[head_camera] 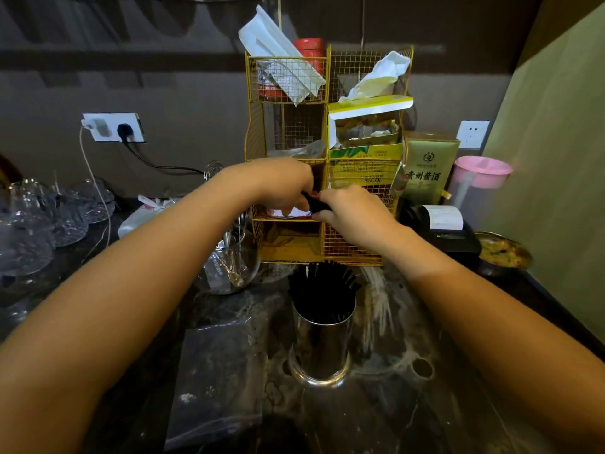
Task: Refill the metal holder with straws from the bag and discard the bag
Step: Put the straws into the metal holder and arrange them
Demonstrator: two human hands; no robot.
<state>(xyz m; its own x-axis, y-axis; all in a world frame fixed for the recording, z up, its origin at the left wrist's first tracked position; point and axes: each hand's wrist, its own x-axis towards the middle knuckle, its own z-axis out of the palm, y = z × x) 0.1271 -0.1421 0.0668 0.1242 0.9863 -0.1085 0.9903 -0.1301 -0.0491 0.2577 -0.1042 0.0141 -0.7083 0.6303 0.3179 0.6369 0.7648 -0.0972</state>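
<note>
My right hand (352,214) has its fingers curled tight around a dark bundle that looks like black straws (315,204), and my left hand (284,188) meets it from the other side, fingertips pinched down on the same bundle, though I cannot tell how firmly; both hands sit right against the front of the gold wire rack (322,158), at its third shelf, so there is almost no room behind them. Below and nearer to me the metal holder (322,342) stands upright on the dark counter (409,404), already bristling with black straws, and open air separates its rim from my hands. Left of the holder a clear plastic bag (216,381) lies flat on the counter, well apart from either hand. A glass jug (229,260) with utensils crowds the rack's left foot, and glassware (36,224) fills the far left edge. To the right a receipt printer (445,231) and a bowl (504,253) hem in that side, near the wall; the freest counter space is in front of the holder, toward me
</note>
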